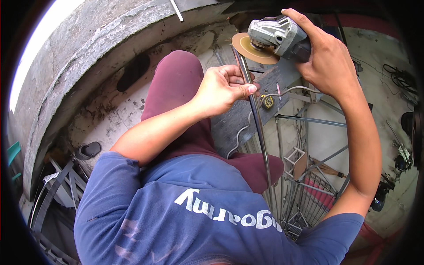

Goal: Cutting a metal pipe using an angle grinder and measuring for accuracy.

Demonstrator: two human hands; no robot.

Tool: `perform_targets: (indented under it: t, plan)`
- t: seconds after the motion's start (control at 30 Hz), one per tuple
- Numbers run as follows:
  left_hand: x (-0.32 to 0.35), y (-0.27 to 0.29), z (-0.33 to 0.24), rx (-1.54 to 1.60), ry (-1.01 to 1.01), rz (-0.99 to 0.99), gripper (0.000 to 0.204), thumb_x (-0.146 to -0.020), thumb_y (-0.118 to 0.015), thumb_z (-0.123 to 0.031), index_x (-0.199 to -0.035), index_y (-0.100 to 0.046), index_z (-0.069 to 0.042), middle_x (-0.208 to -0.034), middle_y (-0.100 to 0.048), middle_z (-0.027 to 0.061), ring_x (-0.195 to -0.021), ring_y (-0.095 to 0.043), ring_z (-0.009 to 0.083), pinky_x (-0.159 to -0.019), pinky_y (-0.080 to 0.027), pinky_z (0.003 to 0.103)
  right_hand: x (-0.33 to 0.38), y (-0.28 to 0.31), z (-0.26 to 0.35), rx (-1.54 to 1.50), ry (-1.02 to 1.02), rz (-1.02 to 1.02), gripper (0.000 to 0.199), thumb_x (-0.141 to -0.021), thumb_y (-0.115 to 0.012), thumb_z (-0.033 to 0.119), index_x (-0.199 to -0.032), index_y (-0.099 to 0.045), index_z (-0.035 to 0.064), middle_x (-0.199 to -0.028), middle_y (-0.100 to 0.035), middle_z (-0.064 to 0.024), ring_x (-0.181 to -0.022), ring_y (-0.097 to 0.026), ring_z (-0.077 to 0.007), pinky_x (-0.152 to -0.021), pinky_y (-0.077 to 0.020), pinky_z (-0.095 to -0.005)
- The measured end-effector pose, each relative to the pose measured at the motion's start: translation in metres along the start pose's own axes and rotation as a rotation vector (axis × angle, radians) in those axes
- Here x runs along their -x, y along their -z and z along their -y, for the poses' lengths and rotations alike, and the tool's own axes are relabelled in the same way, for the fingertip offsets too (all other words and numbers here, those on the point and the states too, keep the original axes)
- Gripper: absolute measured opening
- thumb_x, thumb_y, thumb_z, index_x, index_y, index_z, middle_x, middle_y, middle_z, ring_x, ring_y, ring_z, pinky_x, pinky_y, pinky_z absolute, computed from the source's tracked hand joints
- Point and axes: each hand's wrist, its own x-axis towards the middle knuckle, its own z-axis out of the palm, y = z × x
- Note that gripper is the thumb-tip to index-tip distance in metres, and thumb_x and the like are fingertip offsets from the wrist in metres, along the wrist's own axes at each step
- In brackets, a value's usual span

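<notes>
My left hand [227, 88] is closed around a long shiny metal tube [259, 128], its thumb pressed along the near side. The tube slants from the upper middle down past my right knee. In my right hand [329, 59] is a grey angle grinder [278, 37], gripped by its body. A thin tan cutting disc [254, 49] on the grinder is at the tube's upper end; whether disc and tube touch I cannot tell. Below my left hand lie a yellow tape measure [267, 101] and a pink-and-white marker [278, 90] on a grey board [282, 77].
A grey cord [298, 88] winds over the board. Metal frames [313, 119] and a wire basket [311, 194] stand at the right. A concrete ledge [88, 53] curves along the left, with a dark sandal [88, 150] on the floor. Black cables [399, 77] lie far right.
</notes>
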Motion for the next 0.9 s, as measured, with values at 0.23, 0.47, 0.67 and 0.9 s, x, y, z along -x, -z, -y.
perform_targets:
  t: [0.23,0.47,0.67,0.9]
  plan:
    - [-0.005,-0.004,0.009,-0.125,-0.044,-0.153,0.037,-0.091,-0.098,-0.017,-0.097,-0.068,0.006,-0.086,-0.08,0.014,-0.074,-0.079,0.0161,-0.066,-0.067,0.032,0.002,-0.008,0.001,0.088,0.087,-0.076,0.102,-0.077,-0.074,-0.005,-0.167,-0.05,0.0362,-0.124,-0.079,-0.0168,-0.103,-0.076,-0.0454,-0.09,-0.0636,-0.0535]
    - [-0.008,-0.016,-0.001,-0.295,0.044,-0.262,0.041,-0.086,-0.098,-0.012,-0.095,-0.063,0.007,-0.084,-0.076,0.012,-0.072,-0.079,0.0173,-0.062,-0.067,0.031,0.004,0.013,0.021,0.368,0.11,0.083,0.092,-0.076,-0.083,0.007,-0.163,-0.055,0.019,-0.124,-0.077,-0.0197,-0.107,-0.078,-0.0409,-0.093,-0.0627,-0.0491]
    - [-0.012,-0.029,-0.006,-0.466,-0.065,-0.236,0.039,-0.09,-0.094,-0.018,-0.108,-0.068,0.005,-0.086,-0.077,0.0071,-0.088,-0.08,0.0149,-0.077,-0.065,0.033,-0.003,0.018,-0.001,0.048,-0.098,-0.076,0.094,-0.076,-0.074,-0.001,-0.163,-0.054,0.0279,-0.107,-0.079,-0.0169,-0.095,-0.076,-0.0447,-0.086,-0.0613,-0.0532]
    - [-0.013,-0.027,-0.001,-0.077,-0.058,0.063,0.024,-0.109,-0.074,-0.01,-0.127,-0.065,0.003,-0.115,-0.079,0.0117,-0.11,-0.08,0.0218,-0.097,-0.064,0.038,0.024,-0.004,-0.028,-0.093,-0.332,0.014,0.095,-0.075,-0.072,0.001,-0.165,-0.053,0.0265,-0.112,-0.081,-0.0186,-0.079,-0.073,-0.0417,-0.088,-0.0594,-0.046]
